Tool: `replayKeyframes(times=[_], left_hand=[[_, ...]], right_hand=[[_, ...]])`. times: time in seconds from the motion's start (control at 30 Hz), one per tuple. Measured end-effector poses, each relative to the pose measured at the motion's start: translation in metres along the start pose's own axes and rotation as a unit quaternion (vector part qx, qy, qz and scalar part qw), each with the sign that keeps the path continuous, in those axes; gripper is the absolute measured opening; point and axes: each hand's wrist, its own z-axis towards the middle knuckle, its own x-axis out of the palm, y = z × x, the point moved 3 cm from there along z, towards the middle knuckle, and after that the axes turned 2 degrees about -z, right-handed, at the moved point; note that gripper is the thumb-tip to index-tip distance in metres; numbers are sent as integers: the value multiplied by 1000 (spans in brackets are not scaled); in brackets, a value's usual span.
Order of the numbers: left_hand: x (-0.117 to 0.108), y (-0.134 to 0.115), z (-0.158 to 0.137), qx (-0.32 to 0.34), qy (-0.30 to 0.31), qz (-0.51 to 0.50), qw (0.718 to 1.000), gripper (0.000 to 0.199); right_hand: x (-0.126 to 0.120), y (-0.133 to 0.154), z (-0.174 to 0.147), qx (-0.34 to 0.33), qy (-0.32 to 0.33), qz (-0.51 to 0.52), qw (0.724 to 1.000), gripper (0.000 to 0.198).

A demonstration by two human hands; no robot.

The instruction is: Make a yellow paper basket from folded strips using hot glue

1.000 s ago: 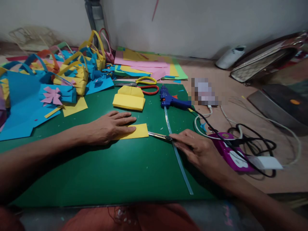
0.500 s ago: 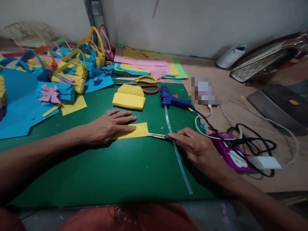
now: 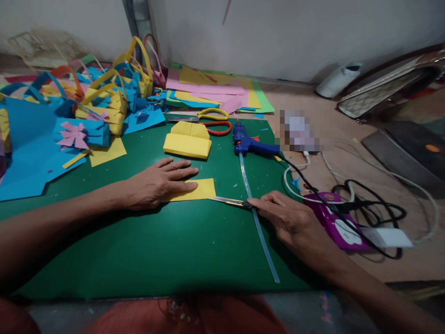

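Note:
My left hand lies flat with its fingers spread, pressing a yellow paper strip against the green board. Part of the strip is hidden under the palm. Between thumb and fingers of my right hand is a slim cutter knife; its pointed tip touches the strip's lower right corner. Beneath the knife and my right fingertips runs a clear glue stick, which sticks out of a blue glue gun. A folded yellow paper piece rests above my left hand.
Scissors with yellow and red handles lie at the board's back. Paper baskets crowd the left, coloured sheets the back. On the right are a purple power strip, tangled cables, a blurred-out device and a bag.
My right hand has moved slightly down and right. The knife tip has shifted from the strip's right edge to its lower right corner. My left hand stays in place.

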Motion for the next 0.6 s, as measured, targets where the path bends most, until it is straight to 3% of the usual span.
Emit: replayKeyframes(times=[0.23,0.5,0.6], left_hand=[[1,-1,1,-9,-8,5,1000,51],[7,-19,11,-109,-42,11,993,55],[6,-17,10,-89,-22,19,996,57]], right_hand=[[6,0,4,1,-7,15,1000,35],[2,-4,17,9,-19,-20,1000,34],[3,-5,20,-1,-17,-34,999,36]])
